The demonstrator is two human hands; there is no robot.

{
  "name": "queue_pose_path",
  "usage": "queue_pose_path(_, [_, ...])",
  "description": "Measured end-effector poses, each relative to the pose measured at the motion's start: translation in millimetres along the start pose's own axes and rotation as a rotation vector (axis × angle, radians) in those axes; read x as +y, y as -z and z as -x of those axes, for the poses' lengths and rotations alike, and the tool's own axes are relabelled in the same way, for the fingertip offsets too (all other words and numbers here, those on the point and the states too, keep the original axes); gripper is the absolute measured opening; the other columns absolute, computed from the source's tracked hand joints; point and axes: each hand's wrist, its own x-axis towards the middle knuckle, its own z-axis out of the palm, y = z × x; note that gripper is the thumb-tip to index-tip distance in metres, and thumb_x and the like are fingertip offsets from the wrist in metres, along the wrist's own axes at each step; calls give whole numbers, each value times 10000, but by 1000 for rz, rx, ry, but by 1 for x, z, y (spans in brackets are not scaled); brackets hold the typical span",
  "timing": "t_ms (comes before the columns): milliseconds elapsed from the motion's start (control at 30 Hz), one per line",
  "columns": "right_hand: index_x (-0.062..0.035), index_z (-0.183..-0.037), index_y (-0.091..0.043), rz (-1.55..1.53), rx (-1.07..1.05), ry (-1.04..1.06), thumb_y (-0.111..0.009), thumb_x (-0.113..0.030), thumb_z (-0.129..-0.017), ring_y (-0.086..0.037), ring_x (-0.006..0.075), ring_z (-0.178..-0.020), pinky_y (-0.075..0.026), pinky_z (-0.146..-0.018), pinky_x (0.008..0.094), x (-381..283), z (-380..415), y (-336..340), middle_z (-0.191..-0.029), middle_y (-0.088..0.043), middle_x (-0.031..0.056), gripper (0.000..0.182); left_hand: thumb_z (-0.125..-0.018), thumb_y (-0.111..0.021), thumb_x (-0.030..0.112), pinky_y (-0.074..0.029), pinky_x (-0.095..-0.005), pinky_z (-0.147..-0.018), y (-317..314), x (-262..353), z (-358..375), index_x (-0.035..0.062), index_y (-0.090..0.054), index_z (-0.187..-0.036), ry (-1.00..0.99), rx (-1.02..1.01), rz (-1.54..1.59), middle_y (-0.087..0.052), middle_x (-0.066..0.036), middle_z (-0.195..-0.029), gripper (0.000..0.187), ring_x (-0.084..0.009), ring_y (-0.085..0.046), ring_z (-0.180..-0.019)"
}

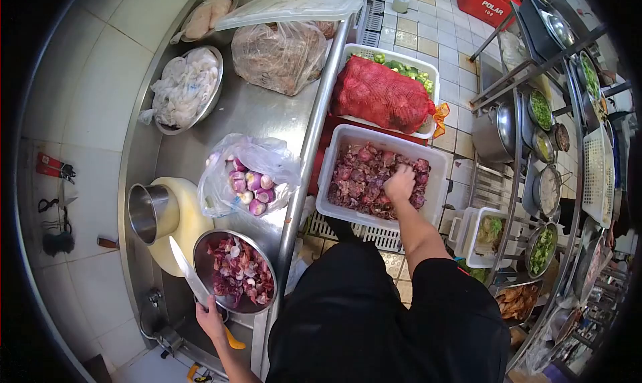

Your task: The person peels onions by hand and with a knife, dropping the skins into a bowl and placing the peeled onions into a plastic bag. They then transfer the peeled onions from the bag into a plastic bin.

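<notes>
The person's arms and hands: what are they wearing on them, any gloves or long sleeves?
No gloves: the left hand and the right hand are bare, with no rings, watch or bands visible. Both forearms are uncovered too. The black short-sleeved top ends in a loose dark sleeve near the right elbow; the left sleeve is out of view.

Red mesh sack (382, 95) atop greens in a white crate (433, 72); bagged peeled onions (249, 185) and steel cup (148, 212) on the surface (267, 115); red cooler (488, 0) on floor.
</notes>
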Motion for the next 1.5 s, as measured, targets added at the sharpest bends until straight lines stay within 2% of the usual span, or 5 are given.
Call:
queue_pose_path(233, [-82, -1183, -541, 300, -75, -327, -434, -225, -938, -530, 266, -1095, -438, -910, 411, 59, -54, -21, -1189, -555, 104, 302, -956, -595, 271, -328, -220, -497, 14, -14, 1, 29, -591, -903, -21, 75, -7, -533, 41, -702, 247, -31, -424, -570])
queue_pose_path(567, [-88, -1296, -465, 55, -242, 678, -531, -55, -830, -484, 310, -1196, -433, -982, 477, -35, -42, -3, -1316, -470, 142, 473, -941, -609, 255, -372, -241, -551, 5, -9, -2, 0, -601, -906, 19, 52, -26, -544, 26, -719, 258, -52, -445, -624])
queue_pose_path(1000, [-58, -1295, -435, 54, -387, 227, -558, -75, -825, -502, 458, -1178, -449, -985, 485, -65, -45, -46, -1360, -401, 297, 487, -978, -543, 272, -370, -259, -538, 0, 22, 27, 25, -532, -763, 100, 58, -18, -497, 18, -645, 328, -63, -427, -596])
queue_pose_path(1167, [22, -1326, -389, -616, -174, 291, -655, 1, -728, -578, 289, -1053, -474, -927, 418, -33, -60, -80, -1139, -576, 212, 655, -973, -557, 249, -364, -248, -528, 2, 9, 25, 40, -503, -739, 68, 45, 46, -486, 26, -637, 318, -60, -431, -589])
queue_pose_path(1500, [-55, -1105, -591, -2021, -1336, -177, -606, -210, -883, -567, 260, -938, -480, -803, 396, -25, 4, -25, -1093, -622, 108, 271, -1000, -514, 259, -308, -225, -505, -18, -36, 12, 75, -529, -807, 65, -60, 227, -464, 69, -672, 268, -23, -373, -581])
